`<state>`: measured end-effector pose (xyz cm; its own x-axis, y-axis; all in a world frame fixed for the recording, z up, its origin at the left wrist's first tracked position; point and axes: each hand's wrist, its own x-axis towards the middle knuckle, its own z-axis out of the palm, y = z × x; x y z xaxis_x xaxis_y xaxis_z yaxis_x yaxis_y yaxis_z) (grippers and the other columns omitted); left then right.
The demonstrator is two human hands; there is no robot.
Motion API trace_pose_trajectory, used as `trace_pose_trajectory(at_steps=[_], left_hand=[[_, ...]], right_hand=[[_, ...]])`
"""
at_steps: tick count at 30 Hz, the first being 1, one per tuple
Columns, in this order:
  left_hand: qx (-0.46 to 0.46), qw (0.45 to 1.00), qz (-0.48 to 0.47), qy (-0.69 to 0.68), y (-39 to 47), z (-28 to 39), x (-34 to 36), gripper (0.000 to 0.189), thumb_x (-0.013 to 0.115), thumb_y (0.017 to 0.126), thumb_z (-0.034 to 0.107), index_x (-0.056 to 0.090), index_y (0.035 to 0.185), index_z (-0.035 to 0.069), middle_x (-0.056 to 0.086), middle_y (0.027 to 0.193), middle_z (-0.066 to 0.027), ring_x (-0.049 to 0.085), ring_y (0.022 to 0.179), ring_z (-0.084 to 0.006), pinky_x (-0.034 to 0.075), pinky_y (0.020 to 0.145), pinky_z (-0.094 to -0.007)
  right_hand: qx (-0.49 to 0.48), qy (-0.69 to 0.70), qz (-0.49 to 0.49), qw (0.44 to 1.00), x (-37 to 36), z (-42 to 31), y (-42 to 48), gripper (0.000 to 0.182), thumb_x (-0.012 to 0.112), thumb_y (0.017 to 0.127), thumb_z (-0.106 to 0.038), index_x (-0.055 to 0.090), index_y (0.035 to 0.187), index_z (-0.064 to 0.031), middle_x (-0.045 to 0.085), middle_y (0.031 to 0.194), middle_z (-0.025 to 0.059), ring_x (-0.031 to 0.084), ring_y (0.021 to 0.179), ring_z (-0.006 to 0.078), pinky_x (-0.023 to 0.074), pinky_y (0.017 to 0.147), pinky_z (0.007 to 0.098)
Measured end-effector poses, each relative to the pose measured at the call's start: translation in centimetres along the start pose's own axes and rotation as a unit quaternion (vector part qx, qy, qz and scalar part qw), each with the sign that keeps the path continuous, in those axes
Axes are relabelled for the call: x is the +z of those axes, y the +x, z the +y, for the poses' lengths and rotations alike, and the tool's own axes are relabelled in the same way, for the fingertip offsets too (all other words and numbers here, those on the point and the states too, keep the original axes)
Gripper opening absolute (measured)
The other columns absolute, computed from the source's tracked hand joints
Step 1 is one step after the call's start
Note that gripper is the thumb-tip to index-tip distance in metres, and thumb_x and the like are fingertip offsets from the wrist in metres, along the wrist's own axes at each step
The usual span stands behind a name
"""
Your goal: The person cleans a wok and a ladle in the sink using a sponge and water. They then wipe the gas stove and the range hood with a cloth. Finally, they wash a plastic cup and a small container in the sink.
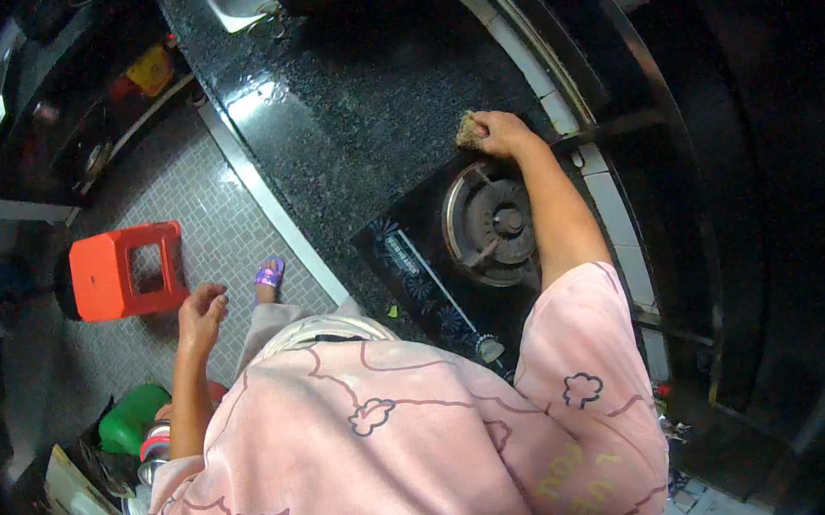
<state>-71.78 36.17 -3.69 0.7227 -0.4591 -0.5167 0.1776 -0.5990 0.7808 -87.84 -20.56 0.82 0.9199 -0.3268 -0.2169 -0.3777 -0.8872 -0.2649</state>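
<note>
My right hand [504,135] grips a tan scouring pad [470,131] and presses it to the dark speckled stone countertop [365,96]. The pad rests just past the far edge of a black glass-top gas stove [412,257]. Under my right forearm lies a round burner [488,223] with a metal ring and pan supports, partly hidden by the arm. My left hand [204,309] hangs over the tiled floor with nothing in it, its fingers loosely curled and apart. It is nearest to a red plastic stool [120,273].
A metal sink [229,5] is set into the counter's far end. White wall tiles [615,213] run along the right side. A green container [132,419] and several kitchen items stand at lower left. A yellow object [150,70] sits on the dark shelf at upper left.
</note>
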Motion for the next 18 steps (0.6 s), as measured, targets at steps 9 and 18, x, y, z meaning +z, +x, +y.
trace_pose_trajectory(at_steps=[9, 18], left_hand=[[0.026, 0.999, -0.023, 0.007, 1.2, -0.8, -1.5, 0.019, 0.056, 0.087, 0.010, 0.059, 0.103, -0.001, 0.062, 0.088, -0.0052, 0.057, 0.074, -0.0112, 0.047, 0.068, -0.0247], [0.035, 0.996, -0.077, 0.040, 4.7, -1.8, -4.9, 0.022, 0.057, 0.087, 0.011, 0.060, 0.106, 0.000, 0.063, 0.088, -0.0047, 0.057, 0.074, -0.0122, 0.048, 0.065, -0.0246]], right_hand=[[-0.090, -0.134, -0.104, 0.981, 2.1, -14.0, -1.3, 0.029, 0.062, 0.070, -0.009, 0.058, 0.099, -0.0120, 0.056, 0.096, 0.0153, 0.054, 0.094, 0.0358, 0.0464, 0.078, 0.0438], [-0.065, -0.066, -0.068, 0.993, 6.3, -21.1, -10.2, 0.033, 0.061, 0.066, -0.003, 0.056, 0.098, -0.0124, 0.052, 0.094, 0.0141, 0.051, 0.084, 0.0351, 0.0465, 0.072, 0.0445]])
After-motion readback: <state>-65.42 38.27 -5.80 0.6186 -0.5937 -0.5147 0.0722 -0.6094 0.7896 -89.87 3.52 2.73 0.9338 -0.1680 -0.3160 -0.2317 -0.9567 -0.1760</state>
